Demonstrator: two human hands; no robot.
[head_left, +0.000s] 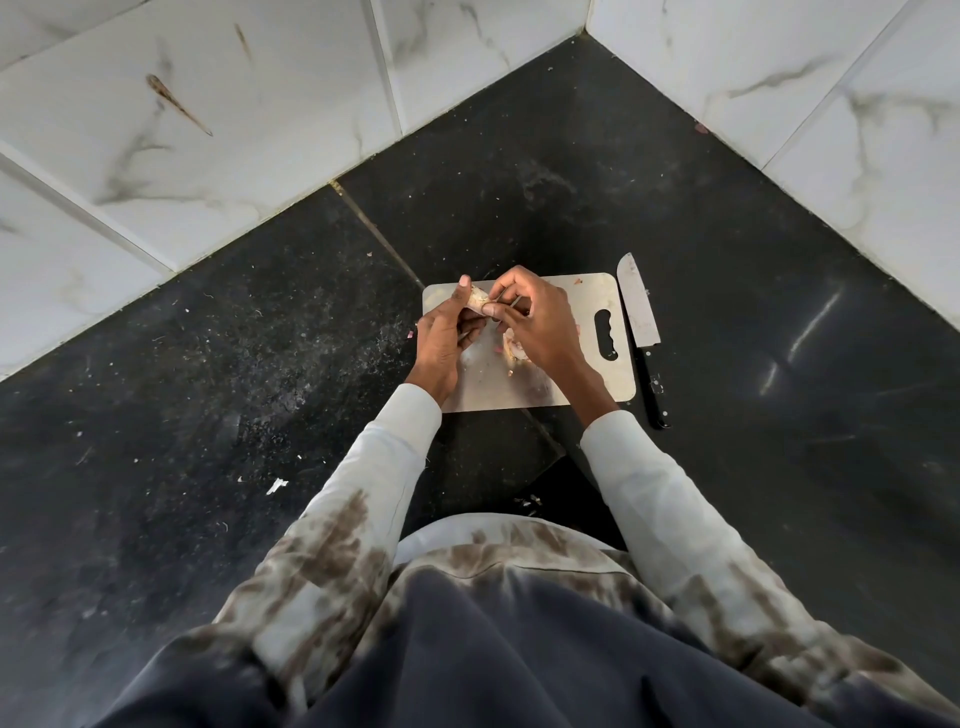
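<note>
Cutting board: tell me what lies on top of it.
Pale garlic pieces and a small scrap lie on the cutting board. The left hand and right hand, holding a clove, hide its middle.

The scene is lit brightly and evenly, and focus is kept sharp throughout. Streaks of glare are seen on the dark surface (810, 332) to the right of the cutting board (576, 301), and a soft shadow is cast just below it. The wall tiles (260, 130) far above the board are bent by wide-angle distortion.

White grey-veined wall tiles (779, 67) meet at corner, brown streaks (176, 104) on left one; black speckled stone countertop (208, 374), diagonal seam (375, 231), glare (810, 332) right.
</note>
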